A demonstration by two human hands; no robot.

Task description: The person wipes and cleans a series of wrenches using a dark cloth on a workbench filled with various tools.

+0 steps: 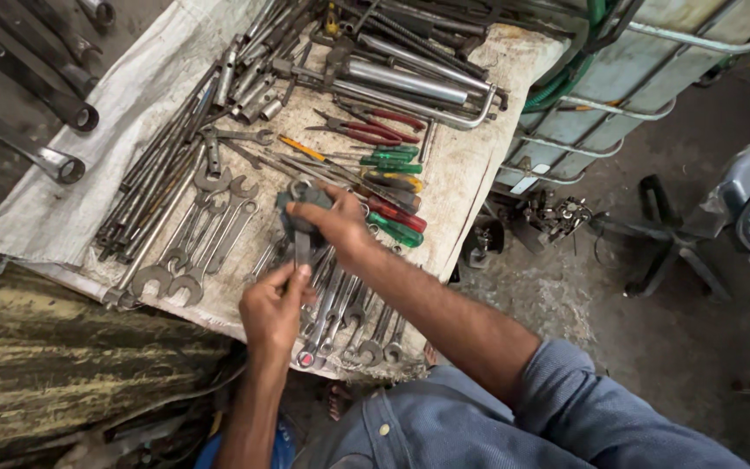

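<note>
While both hands meet over the near part of the table [479, 174], the right hand [333, 224] has its fingers curled tight around a dark grey rag [299, 217] that's bunched over the head end of a wrench [302, 247], and the left hand [273, 308] pinches the lower end of that same wrench's shaft between thumb and fingers, so both hands are closed on it, no loose grip anywhere. That wrench sits just above the near edge, roughly mid-width, held a bit off the surface as far as I can tell. Table is covered with a dirty whitish cloth [62, 208] and it's absolutely packed. Right under the hands there's a row of ring and combination spanners [349, 317] running to the near edge. To the left of the hands lies a bunch of open-end spanners [206, 239], and further left a bundle of long thin rods and bars [154, 182] along the left edge. Toward the right edge you've got screwdrivers with green handles [395, 161] plus a couple with red handles [398, 214], and behind those a pair of red-handled pliers [373, 130]. Far side has big chrome tubes and socket bars [405, 82] piled up. Off the table, a couple of heavy ring spanners [19, 139] lie on the floor at the far left, and a grimy white container in a metal cage [635, 78] stands past the right edge.
</note>
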